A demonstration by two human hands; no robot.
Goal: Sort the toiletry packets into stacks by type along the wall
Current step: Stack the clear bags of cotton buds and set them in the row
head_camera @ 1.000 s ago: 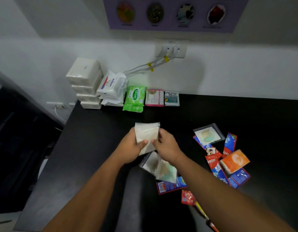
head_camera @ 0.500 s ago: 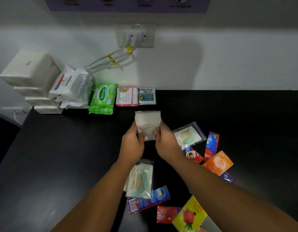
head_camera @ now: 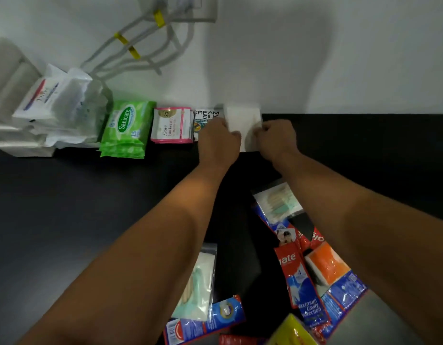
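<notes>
Packet at the wall now: a white packet (head_camera: 244, 120) sits at the right end of the row, its far edge against the wall (head_camera: 315, 58), just beside the black-and-white sachet (head_camera: 206, 115). The left hand (head_camera: 219, 140) pinches its left edge and the right hand (head_camera: 277, 139) pinches its right edge, fingers curled on both sides. That two-handed hold looks meant to square the packet up with its neighbours rather than just drop it. I cannot tell whether it lies flat on the table (head_camera: 66, 207) or hangs a touch above it.

Along the wall to the left, the order makes sense, one kind per spot. First come the pink-edged sachets (head_camera: 172, 125), then the green wipes pack (head_camera: 125, 128), then the white pouches (head_camera: 58, 100) heaped up, with cables (head_camera: 130, 46) hanging above.

Near the body lies the unsorted heap: toothpaste sachets (head_camera: 297, 277), an orange packet (head_camera: 327, 267), a yellow packet (head_camera: 290, 329) and two clear swab bags (head_camera: 277, 202), overlapping anyhow. My read is that this packet opens a fresh spot, and plenty of sorting is left.
</notes>
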